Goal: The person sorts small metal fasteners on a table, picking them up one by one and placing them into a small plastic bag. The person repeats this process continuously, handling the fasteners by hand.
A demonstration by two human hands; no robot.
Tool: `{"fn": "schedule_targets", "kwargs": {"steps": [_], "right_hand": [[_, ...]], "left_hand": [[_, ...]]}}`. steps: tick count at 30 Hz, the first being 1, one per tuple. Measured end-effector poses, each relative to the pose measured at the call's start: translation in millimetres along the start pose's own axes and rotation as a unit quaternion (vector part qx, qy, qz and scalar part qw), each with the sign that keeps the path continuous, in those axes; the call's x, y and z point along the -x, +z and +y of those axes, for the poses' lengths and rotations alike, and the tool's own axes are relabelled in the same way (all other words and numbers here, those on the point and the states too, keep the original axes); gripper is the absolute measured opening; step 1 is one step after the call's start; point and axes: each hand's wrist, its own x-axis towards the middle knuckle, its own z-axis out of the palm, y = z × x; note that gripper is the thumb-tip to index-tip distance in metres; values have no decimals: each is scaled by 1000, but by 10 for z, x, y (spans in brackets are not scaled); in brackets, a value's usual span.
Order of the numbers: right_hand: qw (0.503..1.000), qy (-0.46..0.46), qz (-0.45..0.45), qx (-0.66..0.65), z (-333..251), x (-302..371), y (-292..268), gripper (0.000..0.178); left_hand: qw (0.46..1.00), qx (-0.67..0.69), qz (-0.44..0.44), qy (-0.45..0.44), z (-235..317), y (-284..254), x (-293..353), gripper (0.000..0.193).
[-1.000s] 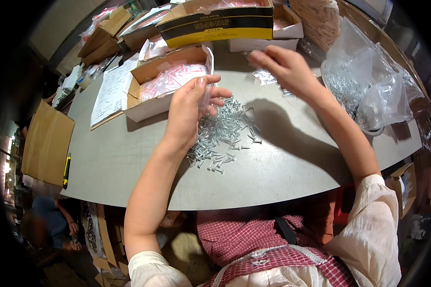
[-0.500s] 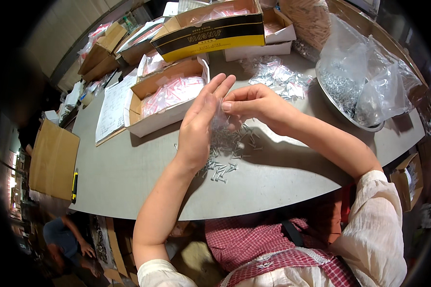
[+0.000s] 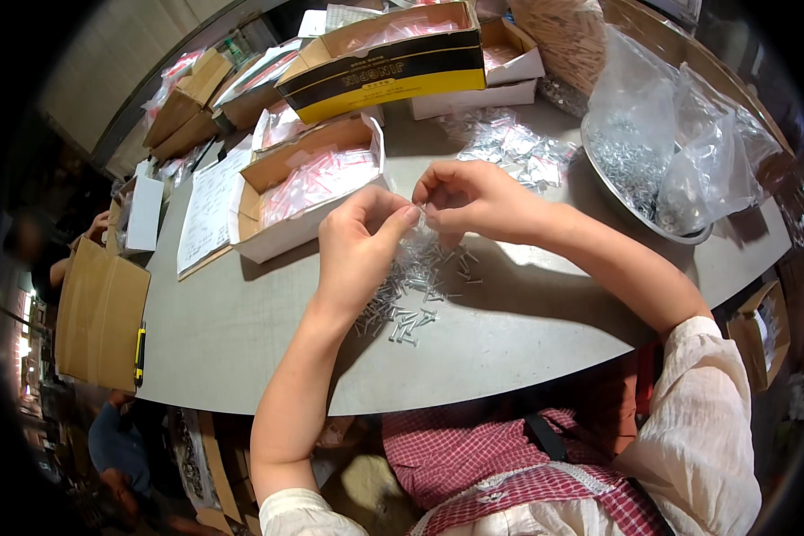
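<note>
Screws (image 3: 404,317): loose silver heap. Bag (image 3: 417,243): just over the screws' far end, between both hands. Left hand (image 3: 364,239): thumb and finger pinching the bag's upper edge. Right hand (image 3: 484,204): fingertips pinching it opposite, probably to steady thin film. Box (image 3: 286,235): beyond and left of the screws, likely for easy reach. Bag's look: small, clear, crinkled; contents not discernible.

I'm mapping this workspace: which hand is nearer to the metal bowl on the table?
Right. The right hand is left of the metal bowl, apart from it; the left hand is farther left, beyond the right one.
</note>
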Motion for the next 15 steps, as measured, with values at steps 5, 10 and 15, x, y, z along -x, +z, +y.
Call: {"fn": "schedule_targets", "kwargs": {"steps": [5,10,15], "right_hand": [[996,68,-57,22,-156,29,-64,16],[992,102,-58,45,-269,82,-72,18],[995,22,-31,95,-167,59,-41,24]], "left_hand": [[999,1,22,26,-7,1,12,15],[999,20,-11,29,-16,-21,-1,13],[990,-52,75,112,-44,8,-13,14]]}}
